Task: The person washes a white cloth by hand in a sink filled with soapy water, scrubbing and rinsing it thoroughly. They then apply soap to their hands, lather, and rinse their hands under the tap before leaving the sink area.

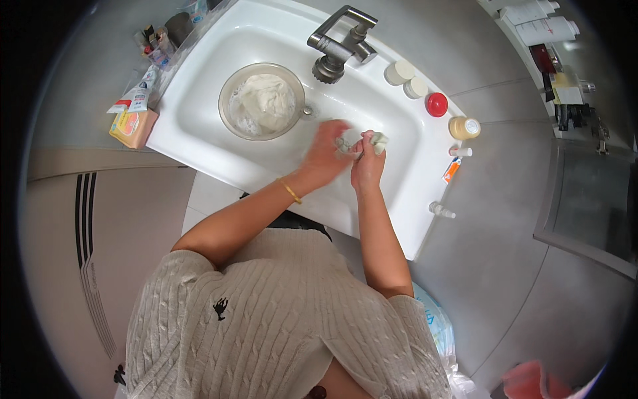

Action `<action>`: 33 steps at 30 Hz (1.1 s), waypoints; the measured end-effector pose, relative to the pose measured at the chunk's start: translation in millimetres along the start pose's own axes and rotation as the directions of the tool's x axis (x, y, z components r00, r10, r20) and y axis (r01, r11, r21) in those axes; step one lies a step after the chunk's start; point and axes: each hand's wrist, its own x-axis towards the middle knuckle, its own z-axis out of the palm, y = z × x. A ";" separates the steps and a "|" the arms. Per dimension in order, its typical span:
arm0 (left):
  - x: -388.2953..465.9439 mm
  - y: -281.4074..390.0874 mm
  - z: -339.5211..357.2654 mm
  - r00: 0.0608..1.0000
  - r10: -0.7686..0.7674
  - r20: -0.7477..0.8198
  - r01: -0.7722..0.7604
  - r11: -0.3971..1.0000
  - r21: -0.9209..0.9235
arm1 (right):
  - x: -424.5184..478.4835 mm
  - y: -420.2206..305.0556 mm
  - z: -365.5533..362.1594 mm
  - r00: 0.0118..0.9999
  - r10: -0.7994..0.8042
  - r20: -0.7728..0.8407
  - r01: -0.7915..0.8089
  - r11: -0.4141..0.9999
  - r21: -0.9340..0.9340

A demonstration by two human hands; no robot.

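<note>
Over the right part of the white sink basin, my right hand is closed around a small pale, wet-looking cloth. A bunched end of the cloth sticks out past my fingers. My left hand is beside it, blurred by motion, with a gold bracelet at the wrist. Some pale material shows between the two hands, but the blur hides whether my left fingers grip it. To the left in the basin stands a round bowl of sudsy water with a bunched off-white cloth in it.
A dark metal faucet rises at the sink's back edge. Along the right rim stand white-lidded jars, a red lid, a yellowish jar and small bottles. An orange soap box and a tube sit at the left rim.
</note>
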 end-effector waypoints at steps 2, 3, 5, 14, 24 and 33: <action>-3.9 -25.6 -30.3 0.826 -0.529 0.197 0.564 0.784 -0.260 | 1.9 -1.0 9.8 0.998 -0.001 -0.058 0.009 0.991 0.132; -3.4 -30.6 -34.8 0.700 -0.606 0.378 0.711 0.637 -0.297 | -0.2 -6.5 16.7 0.997 0.003 -0.081 0.011 0.984 0.180; 1.0 -40.2 -40.2 0.361 -0.612 0.704 0.931 0.282 -0.233 | -4.2 -15.6 30.6 0.991 0.010 -0.131 0.026 0.961 0.276; 44.0 -38.0 25.0 0.743 -0.446 0.499 0.576 0.045 -0.816 | -98.0 26.7 57.6 0.928 -0.372 -0.010 0.361 0.907 -0.214; 25.5 0.6 37.7 0.713 -0.413 0.567 0.700 0.473 -0.535 | -53.6 -5.2 29.7 0.845 -0.513 -0.153 0.326 0.720 -0.613; 23.8 19.7 49.9 0.713 -0.428 0.556 0.699 0.495 -0.515 | -15.6 -33.9 16.7 0.868 -0.461 -0.187 0.249 0.728 -0.638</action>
